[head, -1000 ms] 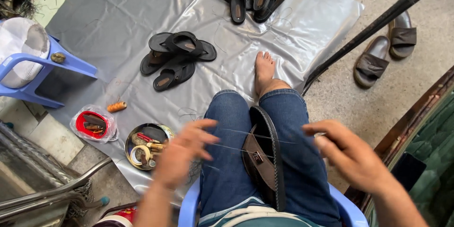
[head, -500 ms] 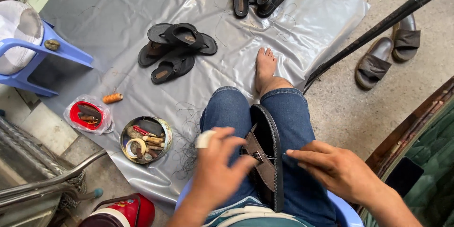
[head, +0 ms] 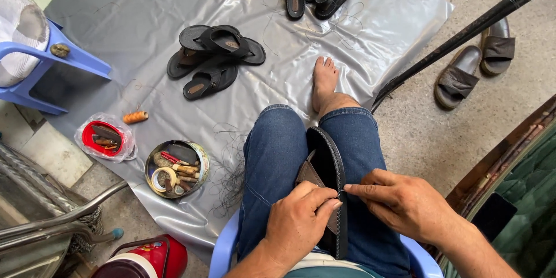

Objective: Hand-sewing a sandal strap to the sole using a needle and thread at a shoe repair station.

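Wedged on edge between the knees, the dark sandal (head: pixel 331 188) looks light, its sole rubbery; left hand (head: pixel 298 224) grips its rim, right hand (head: pixel 405 202) fingers pinching something fine.

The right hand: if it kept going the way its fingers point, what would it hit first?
Probably the sandal's edge held between the knees; the right hand points leftward at it, with the left hand just beyond.

We pinch black sandal (head: pixel 330 174) edge on lap, left hand (head: pixel 298 223) and right hand (head: pixel 405 202) meeting; tool tin (head: pixel 200 153) on sheet.
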